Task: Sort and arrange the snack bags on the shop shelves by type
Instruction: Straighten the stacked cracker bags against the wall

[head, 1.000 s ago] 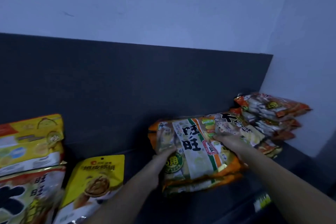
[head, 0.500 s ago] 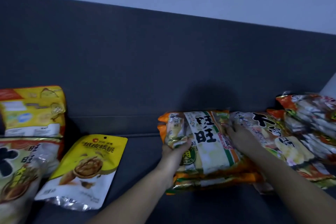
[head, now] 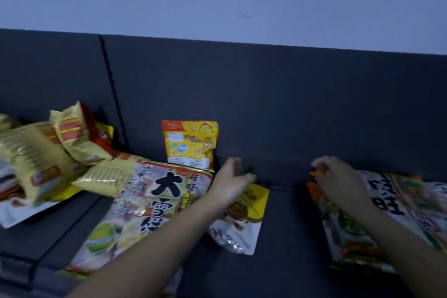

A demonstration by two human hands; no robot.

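big bag (head: 154, 201): flat at 7 o'clock, left forearm across it; its far edge touches the yellow pile. Not grouped yet.
walnut bag (head: 251, 203): flat on the shelf (head: 290, 225) at 6 o'clock, top edge under the left hand. A single bag, unsorted by my read.
stack (head: 391, 213): 4 o'clock, like bags laid flat one on another. Looks like the finished part.
left hand (head: 231, 182): over the walnut bag's top, fingers loose and apart, nothing in them.
right hand (head: 338, 181): at the stack's far-left corner, fingers curled. Too blurred to tell whether it pinches the orange edge or just rests there.
upright bag (head: 189, 145): 12 o'clock of the big bag, leaning on the back panel (head: 266, 104), alone.
yellow pile (head: 36, 152): 9 o'clock, bags tumbled and tilted across each other; needs squaring.
progress: one type stacked. Big bag, walnut bag, upright bag and pile remain, so I judge it under halfway.
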